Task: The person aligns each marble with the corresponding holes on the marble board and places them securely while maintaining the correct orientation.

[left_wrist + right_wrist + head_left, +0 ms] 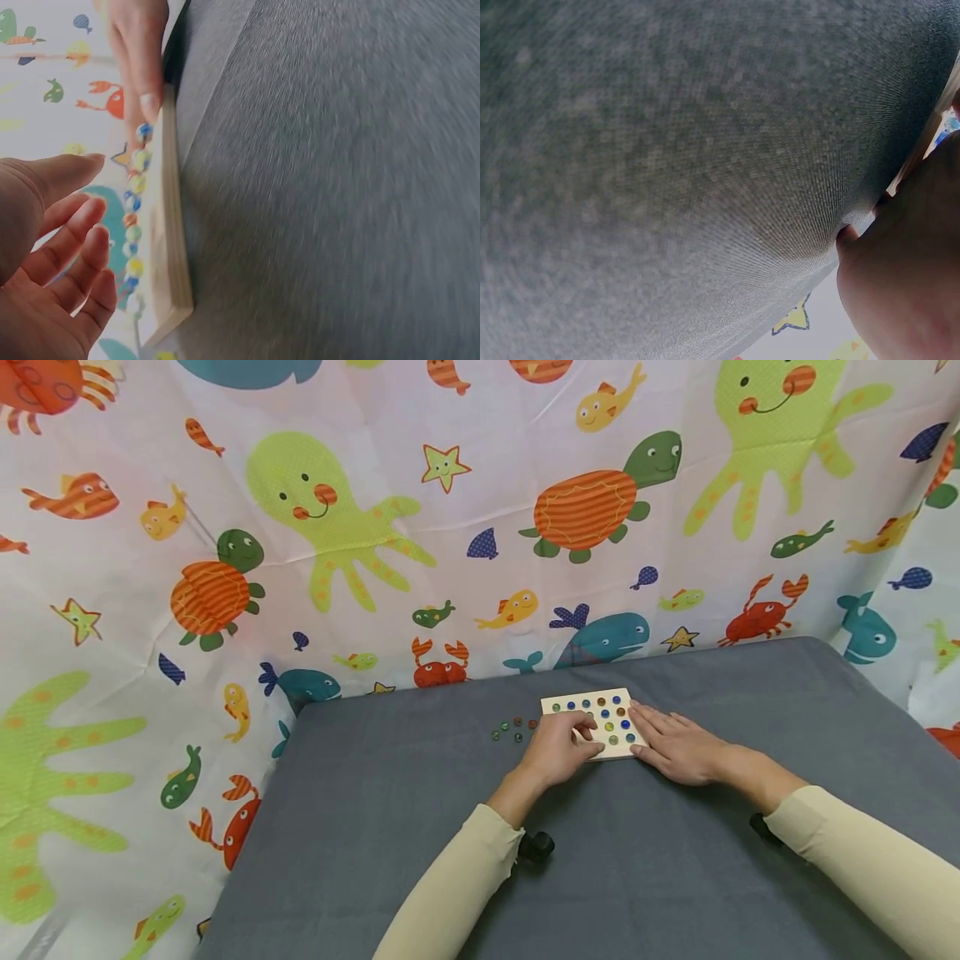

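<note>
A pale wooden board [619,753] lies on the grey cloth, with rows of coloured marbles [609,726] seated across it. My left hand [555,748] hovers over the board's left part and covers some of the marbles there. In the left wrist view, the left hand [56,262] has its thumb apart from loosely bent fingers, and nothing shows between them. Along the board's right edge, my right hand [678,752] rests with straight fingers, its thumb near the front corner. The right wrist view shows only part of the right hand [907,255] beside the board's edge.
Several loose dark marbles [506,726] lie on the cloth left of the board. The grey cloth [390,827] covers the table, and a curtain [450,568] printed with sea animals hangs behind it. A black strap piece [536,847] shows at the left wrist.
</note>
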A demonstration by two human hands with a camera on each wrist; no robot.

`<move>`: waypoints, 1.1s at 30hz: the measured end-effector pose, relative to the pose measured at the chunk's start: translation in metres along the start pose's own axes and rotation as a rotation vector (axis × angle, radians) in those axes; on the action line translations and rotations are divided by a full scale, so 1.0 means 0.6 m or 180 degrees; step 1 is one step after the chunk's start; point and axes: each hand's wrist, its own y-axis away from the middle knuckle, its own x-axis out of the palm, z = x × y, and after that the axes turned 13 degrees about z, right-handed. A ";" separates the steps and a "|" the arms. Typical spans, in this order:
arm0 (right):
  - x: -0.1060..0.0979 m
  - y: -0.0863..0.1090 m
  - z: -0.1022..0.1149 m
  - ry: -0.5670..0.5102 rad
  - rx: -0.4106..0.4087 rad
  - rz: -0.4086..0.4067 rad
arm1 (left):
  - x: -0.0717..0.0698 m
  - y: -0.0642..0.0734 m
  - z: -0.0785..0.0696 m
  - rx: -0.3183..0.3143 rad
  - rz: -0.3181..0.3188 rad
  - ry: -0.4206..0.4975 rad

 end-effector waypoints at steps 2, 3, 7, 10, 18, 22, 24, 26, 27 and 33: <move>0.001 -0.001 -0.002 0.0001 0.0014 0.0016 | -0.008 0.007 0.002 0.0005 -0.0021 0.0026; 0.002 -0.002 -0.003 -0.0007 0.0015 0.0020 | -0.011 0.011 0.003 0.0005 -0.0027 0.0023; 0.001 -0.002 -0.001 -0.0040 0.0009 0.0028 | -0.018 0.022 0.010 0.0018 -0.0029 -0.0041; 0.000 -0.002 0.002 -0.0054 0.0008 0.0031 | -0.022 0.030 0.014 0.0042 -0.0028 -0.0127; -0.001 -0.001 0.000 -0.0046 -0.0002 0.0033 | -0.034 0.047 0.024 0.0015 -0.0004 -0.0247; -0.001 -0.001 -0.002 -0.0062 -0.0033 0.0040 | -0.041 0.056 0.031 0.0019 -0.0058 -0.0301; -0.002 -0.001 -0.003 -0.0062 -0.0040 0.0044 | -0.045 0.061 0.035 0.0007 -0.0075 -0.0325; -0.002 -0.002 -0.004 -0.0059 -0.0042 0.0048 | -0.048 0.065 0.040 -0.0036 -0.0089 -0.0345; -0.002 -0.001 -0.004 -0.0056 -0.0043 0.0051 | -0.049 0.067 0.042 -0.0059 -0.0092 -0.0354; -0.004 0.001 -0.004 -0.0071 -0.0085 0.0036 | -0.055 0.077 0.055 -0.0186 -0.0111 -0.0327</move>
